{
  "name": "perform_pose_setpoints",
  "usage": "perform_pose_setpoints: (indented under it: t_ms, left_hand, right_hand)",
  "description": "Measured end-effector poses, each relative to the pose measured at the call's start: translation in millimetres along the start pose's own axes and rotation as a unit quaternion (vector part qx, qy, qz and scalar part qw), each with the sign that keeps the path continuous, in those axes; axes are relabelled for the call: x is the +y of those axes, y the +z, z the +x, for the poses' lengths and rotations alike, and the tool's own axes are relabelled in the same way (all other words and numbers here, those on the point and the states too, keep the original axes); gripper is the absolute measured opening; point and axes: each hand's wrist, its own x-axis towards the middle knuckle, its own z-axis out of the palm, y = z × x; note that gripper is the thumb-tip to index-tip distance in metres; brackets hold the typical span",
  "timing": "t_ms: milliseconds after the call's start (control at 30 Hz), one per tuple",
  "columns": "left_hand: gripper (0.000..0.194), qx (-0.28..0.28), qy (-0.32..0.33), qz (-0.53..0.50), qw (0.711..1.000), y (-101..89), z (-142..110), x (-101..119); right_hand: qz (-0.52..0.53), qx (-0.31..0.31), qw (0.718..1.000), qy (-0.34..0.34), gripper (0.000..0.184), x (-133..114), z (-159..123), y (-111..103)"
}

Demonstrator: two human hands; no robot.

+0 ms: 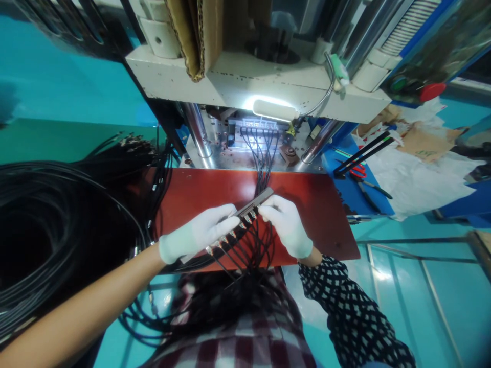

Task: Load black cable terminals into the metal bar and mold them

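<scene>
Over the red surface (pixel 322 214), the left hand (pixel 202 226) has its grip closed around a metal bar (pixel 265 196) bearing a slanted row of connectors (pixel 233 234), while the right hand (pixel 286 225) pinches near its upper end, seemingly on the end connector (pixel 259 208). Most of the row looks set, that end apparently remaining. Beyond, other cables (pixel 262 162) run into a lit fixture (pixel 253 140); whether those are finished cannot be told.
</scene>
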Motion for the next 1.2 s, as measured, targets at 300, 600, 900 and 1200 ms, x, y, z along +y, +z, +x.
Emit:
perform_pose_setpoints:
  t_ms: [300, 600, 900, 1200]
  left_hand:
    - [0.042, 0.013, -0.027, -0.023, 0.999, 6.3, 3, -8]
    - [0.043, 0.017, -0.015, 0.007, 1.000, 6.6, 4, -8]
    - [0.044, 0.032, -0.009, -0.012, 0.999, 8.0, 5, -11]
    - [0.044, 0.021, 0.009, 0.027, 0.999, 6.0, 4, -13]
  right_hand:
    - [-0.154, -0.008, 0.987, -0.040, 0.021, 14, -5, -14]
    - [-0.387, 0.087, 0.897, -0.195, 0.018, 22, -5, -3]
    - [-0.477, 0.152, 0.823, -0.271, 0.012, 15, -17, 0]
    - [-0.461, 0.137, 0.839, -0.253, 0.013, 19, -12, 16]
